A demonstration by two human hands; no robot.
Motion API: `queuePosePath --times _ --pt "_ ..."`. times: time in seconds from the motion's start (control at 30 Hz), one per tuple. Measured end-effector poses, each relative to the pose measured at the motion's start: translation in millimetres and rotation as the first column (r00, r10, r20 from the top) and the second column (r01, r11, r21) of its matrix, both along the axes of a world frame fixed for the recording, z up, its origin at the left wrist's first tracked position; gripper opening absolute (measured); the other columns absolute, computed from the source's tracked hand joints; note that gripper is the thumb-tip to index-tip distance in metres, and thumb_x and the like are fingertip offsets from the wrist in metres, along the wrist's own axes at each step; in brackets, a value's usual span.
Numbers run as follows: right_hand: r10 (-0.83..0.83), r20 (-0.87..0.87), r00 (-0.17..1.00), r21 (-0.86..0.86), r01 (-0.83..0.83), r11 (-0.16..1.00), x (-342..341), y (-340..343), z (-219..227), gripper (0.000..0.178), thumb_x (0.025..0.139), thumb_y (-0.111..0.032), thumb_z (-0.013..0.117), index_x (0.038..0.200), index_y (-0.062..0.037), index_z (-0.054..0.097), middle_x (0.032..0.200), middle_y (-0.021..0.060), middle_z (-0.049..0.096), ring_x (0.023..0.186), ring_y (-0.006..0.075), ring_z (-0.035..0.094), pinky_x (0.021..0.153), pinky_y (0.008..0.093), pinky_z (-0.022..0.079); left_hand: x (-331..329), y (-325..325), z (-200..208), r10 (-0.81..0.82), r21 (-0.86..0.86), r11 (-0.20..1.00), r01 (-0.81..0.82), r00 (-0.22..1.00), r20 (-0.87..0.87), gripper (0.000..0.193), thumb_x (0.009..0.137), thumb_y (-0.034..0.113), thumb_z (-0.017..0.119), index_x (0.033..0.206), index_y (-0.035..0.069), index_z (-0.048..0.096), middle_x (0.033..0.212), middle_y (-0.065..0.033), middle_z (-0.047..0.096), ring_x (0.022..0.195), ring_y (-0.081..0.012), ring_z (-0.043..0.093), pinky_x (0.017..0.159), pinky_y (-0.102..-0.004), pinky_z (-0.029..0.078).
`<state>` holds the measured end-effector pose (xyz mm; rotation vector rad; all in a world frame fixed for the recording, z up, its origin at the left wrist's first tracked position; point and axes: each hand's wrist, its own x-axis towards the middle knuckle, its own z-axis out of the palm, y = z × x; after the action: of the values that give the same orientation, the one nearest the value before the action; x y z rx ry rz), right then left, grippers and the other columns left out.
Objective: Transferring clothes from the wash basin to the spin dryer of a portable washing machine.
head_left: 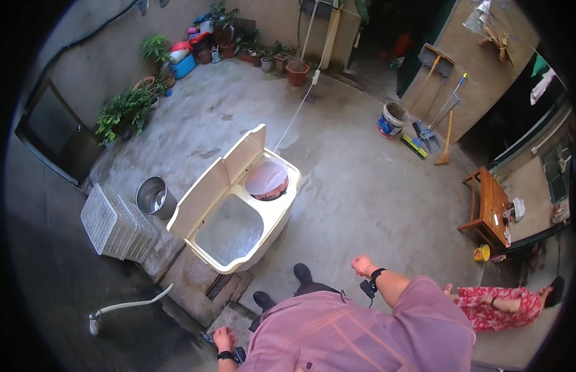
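In front of me stands a cream twin-tub washing machine [277, 217] with both lids [200, 199] raised. The larger tub [230, 229] holds cloudy water. In the smaller round tub, a translucent cover [266, 177] lies over reddish contents. My right hand [363, 266] is held out to the right of the machine, fingers curled into a loose fist, with nothing visible in it. Low beside my body, my left hand [225, 339] hangs with loosely bent fingers and holds nothing that I can see. Neither hand touches the machine.
Left of the machine are a metal bucket [156, 197], stacked white crates [113, 224] and a wall tap with a pale hose [136, 305]. A power cord [295, 118] runs behind the machine. Brooms [446, 141], a paint bucket [393, 119] and a wooden table [485, 208] stand right. Another person [502, 304] is nearby.
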<state>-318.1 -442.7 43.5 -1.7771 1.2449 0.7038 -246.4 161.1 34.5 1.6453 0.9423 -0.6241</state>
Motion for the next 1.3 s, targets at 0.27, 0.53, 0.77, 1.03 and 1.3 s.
queuePosePath --times 0.27,0.53,0.77,1.03,1.3 --pt "0.014 0.010 1.000 -0.031 -0.013 0.999 -0.8 3.0 2.3 0.014 0.082 -0.019 0.055 0.087 -0.0080 0.063 0.064 0.0065 0.060 0.053 0.0165 0.056 0.044 0.0321 0.041 -2.2 -1.1 -6.4 0.023 0.011 1.000 -0.023 1.000 0.010 0.016 0.092 0.023 0.051 0.100 0.010 0.054 0.089 -0.0080 0.062 0.058 -0.0217 0.060 0.045 -0.0351 0.050" --pt "0.096 0.043 0.994 -0.038 -0.094 0.995 5.8 0.5 -2.5 0.016 0.080 -0.019 0.057 0.086 -0.0063 0.064 0.068 0.0076 0.061 0.055 0.0162 0.055 0.049 0.0330 0.044 -4.1 5.7 -20.7 0.054 0.015 0.998 -0.054 0.998 -0.008 0.017 0.092 0.024 0.053 0.101 0.010 0.054 0.086 -0.0060 0.060 0.056 -0.0213 0.060 0.044 -0.0357 0.049" --pt "0.274 0.006 0.962 -0.338 -0.256 0.906 3.5 3.3 17.2 0.053 0.079 -0.030 0.060 0.124 -0.0032 0.055 0.122 0.0210 0.060 0.115 0.0339 0.056 0.099 0.0394 0.045 9.4 11.9 -31.5 -0.039 0.175 0.984 0.026 0.997 0.067 0.025 0.087 0.022 0.060 0.101 0.002 0.060 0.092 -0.0091 0.064 0.068 -0.0236 0.065 0.056 -0.0393 0.053" --pt "0.306 0.085 0.948 -0.460 -0.236 0.856 15.2 7.9 23.2 0.068 0.073 -0.025 0.064 0.133 0.0000 0.046 0.136 0.0249 0.047 0.128 0.0357 0.044 0.108 0.0392 0.037 2.6 19.7 -51.7 -0.160 0.446 0.895 -0.003 0.931 0.327 0.038 0.081 0.021 0.066 0.109 -0.006 0.062 0.099 -0.0133 0.067 0.091 -0.0201 0.060 0.083 -0.0325 0.048" --pt "0.238 -0.005 0.971 -0.446 -0.215 0.869 26.7 9.8 36.7 0.050 0.077 -0.028 0.065 0.123 -0.0112 0.056 0.114 0.0168 0.065 0.112 0.0345 0.058 0.096 0.0429 0.046 1.1 17.4 -40.2 -0.180 0.467 0.883 0.051 0.955 0.236 0.038 0.073 0.023 0.070 0.098 -0.005 0.064 0.095 -0.0194 0.068 0.091 -0.0309 0.064 0.085 -0.0392 0.049"
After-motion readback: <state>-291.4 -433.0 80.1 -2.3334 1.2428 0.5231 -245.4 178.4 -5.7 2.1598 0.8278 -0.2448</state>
